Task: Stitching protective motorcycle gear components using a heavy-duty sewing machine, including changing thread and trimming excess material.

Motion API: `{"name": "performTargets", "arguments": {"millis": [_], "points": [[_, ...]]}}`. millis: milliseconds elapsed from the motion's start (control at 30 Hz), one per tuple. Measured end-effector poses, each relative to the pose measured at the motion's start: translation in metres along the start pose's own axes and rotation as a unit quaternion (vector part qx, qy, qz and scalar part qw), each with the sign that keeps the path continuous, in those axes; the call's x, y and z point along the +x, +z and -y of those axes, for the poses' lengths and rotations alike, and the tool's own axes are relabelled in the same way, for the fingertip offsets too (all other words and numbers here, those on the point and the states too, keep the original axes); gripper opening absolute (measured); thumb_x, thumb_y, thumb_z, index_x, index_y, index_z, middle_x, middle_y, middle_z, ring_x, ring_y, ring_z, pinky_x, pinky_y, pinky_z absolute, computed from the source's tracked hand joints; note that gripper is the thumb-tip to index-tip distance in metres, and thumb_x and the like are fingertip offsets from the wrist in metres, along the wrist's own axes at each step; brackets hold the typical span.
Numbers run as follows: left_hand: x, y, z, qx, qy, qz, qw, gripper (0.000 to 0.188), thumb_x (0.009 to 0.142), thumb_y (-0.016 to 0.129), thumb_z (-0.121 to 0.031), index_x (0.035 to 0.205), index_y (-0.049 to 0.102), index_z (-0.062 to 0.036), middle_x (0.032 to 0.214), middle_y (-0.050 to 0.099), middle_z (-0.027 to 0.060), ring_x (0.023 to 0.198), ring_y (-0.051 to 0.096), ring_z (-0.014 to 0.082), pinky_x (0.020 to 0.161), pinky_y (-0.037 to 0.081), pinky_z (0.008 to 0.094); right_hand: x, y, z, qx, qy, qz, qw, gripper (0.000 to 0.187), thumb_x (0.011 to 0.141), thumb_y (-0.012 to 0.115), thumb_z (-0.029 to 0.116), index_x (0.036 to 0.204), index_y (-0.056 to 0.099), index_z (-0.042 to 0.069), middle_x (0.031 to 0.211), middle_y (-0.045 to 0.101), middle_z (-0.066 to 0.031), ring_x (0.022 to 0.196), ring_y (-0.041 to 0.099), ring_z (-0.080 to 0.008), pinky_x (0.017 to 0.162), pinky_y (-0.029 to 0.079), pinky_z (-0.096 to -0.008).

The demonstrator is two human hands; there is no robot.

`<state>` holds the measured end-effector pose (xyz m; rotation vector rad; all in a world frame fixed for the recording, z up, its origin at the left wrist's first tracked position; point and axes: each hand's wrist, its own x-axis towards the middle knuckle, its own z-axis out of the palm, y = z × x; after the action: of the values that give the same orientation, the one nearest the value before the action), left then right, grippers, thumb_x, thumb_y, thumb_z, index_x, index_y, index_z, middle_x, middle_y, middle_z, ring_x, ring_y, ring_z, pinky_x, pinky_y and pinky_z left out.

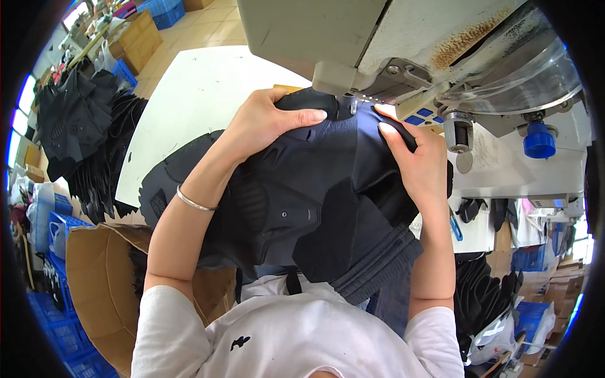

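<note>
A large black padded fabric piece [277,211] hangs from the sewing machine's work area down over my lap. It has a moulded panel, and a ribbed elastic band [378,264] lies folded along its lower right. At the piece's upper edge my left hand [274,120] grips it, thumb on top and fingers hidden beneath. Across the needle area, my right hand [416,151] pinches the fabric's right side between thumb and fingers. Between both hands, the fabric passes under the lit head of the sewing machine [343,82].
Left of the fabric spreads a white tabletop [183,82]. Black pieces [85,132] are heaped beyond it. An open cardboard box [104,271] stands by my left elbow. Blue-handled snips [455,227] lie right of my forearm, above more black pieces [482,290]. A blue knob [539,140] hangs under the machine.
</note>
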<state>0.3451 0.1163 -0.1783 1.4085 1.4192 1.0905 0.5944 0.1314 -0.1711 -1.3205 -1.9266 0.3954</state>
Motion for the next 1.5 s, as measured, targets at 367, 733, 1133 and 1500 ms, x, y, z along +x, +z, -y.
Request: {"name": "performTargets", "arguments": {"millis": [367, 733, 1133, 1500], "points": [[0.03, -0.009, 0.024, -0.172, -0.145, 0.2, 0.954, 0.04, 0.088, 0.069, -0.038, 0.097, 0.065, 0.0005, 0.085, 0.067, 0.0037, 0.069, 0.063, 0.0066, 0.061, 0.052, 0.0205, 0.001, -0.004, 0.002, -0.017, -0.02, 0.019, 0.999, 0.043, 0.087, 0.064, 0.037, 0.076, 0.06, -0.005, 0.062, 0.056, -0.0228, 0.061, 0.054, -0.0413, 0.058, 0.043, -0.0444], [0.013, -0.006, -0.007, -0.017, -0.067, 0.051, 0.996, 0.038, 0.079, 0.079, -0.027, 0.097, 0.07, 0.0049, 0.084, 0.069, 0.0086, 0.07, 0.065, 0.0111, 0.063, 0.053, 0.0232, 0.0, -0.007, 0.007, -0.089, 0.081, 0.088, 0.989, 0.032, 0.089, 0.062, 0.035, 0.117, 0.069, 0.019, 0.097, 0.07, -0.0132, 0.089, 0.066, -0.0263, 0.083, 0.047, -0.03], [0.023, -0.003, 0.002, -0.036, -0.026, 0.036, 0.998, 0.036, 0.078, 0.079, -0.026, 0.093, 0.07, 0.0056, 0.081, 0.07, 0.0099, 0.066, 0.065, 0.0133, 0.061, 0.053, 0.0245, 0.005, -0.009, 0.012, -0.077, 0.129, 0.095, 0.984, 0.036, 0.089, 0.062, 0.037, 0.113, 0.068, 0.011, 0.089, 0.069, -0.0147, 0.08, 0.064, -0.0277, 0.077, 0.048, -0.0315], [0.04, -0.009, 0.016, -0.065, -0.016, 0.069, 0.995, 0.042, 0.078, 0.078, -0.031, 0.096, 0.07, 0.006, 0.081, 0.07, 0.0123, 0.062, 0.066, 0.0144, 0.058, 0.054, 0.0244, 0.012, -0.002, 0.009, -0.037, 0.081, 0.035, 0.995, 0.042, 0.085, 0.066, 0.039, 0.093, 0.066, -0.002, 0.08, 0.066, -0.0182, 0.072, 0.061, -0.0307, 0.073, 0.048, -0.0341]]}}
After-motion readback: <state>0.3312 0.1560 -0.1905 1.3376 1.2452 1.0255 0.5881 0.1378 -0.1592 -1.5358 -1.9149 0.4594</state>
